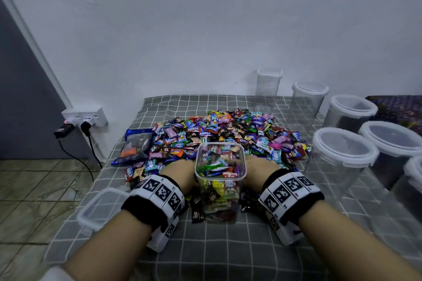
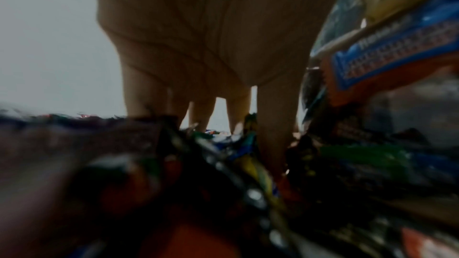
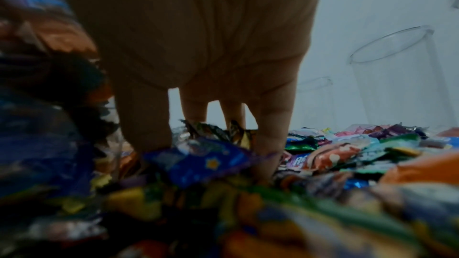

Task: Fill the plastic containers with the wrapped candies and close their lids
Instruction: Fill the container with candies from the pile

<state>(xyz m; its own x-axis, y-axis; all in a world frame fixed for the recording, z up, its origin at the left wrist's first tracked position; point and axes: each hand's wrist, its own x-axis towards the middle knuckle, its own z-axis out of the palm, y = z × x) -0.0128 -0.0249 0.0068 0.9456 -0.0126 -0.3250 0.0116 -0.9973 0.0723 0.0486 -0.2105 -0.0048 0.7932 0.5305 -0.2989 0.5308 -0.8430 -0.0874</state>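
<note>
a wall socket [image 1: 88, 117] with two plugs is sitting at far left, above the tiled floor. a loose square lid [image 1: 100, 209] is lying on the checked bed cover [image 1: 228, 246], just left of the left wrist band. beyond it, a blue bag [image 1: 138, 146] is resting at the left edge of the candy pile [image 1: 228, 130].

left hand [image 1: 177, 172] is reaching palm down into the near edge of the pile, just left of the square container [image 1: 220, 180]. in the left wrist view the fingers [image 2: 275, 125] are extending straight and slightly spread, tips sinking among wrappers; gripping nothing i can see.

the square container is standing upright between the two hands, lid off, wrapped candies filling it nearly to the rim.

right hand [image 1: 262, 166] is mirroring on the container's right side. the right wrist view is showing its fingers [image 3: 146, 121] straight and spread, tips buried in the wrappers; cannot tell whether any candy is pinched underneath.

further right, six clear containers are standing with lids on: a tall square one [image 1: 268, 89] at the back, the rest round, the closest fully visible one [image 1: 340, 159] touching the pile's right edge.
</note>
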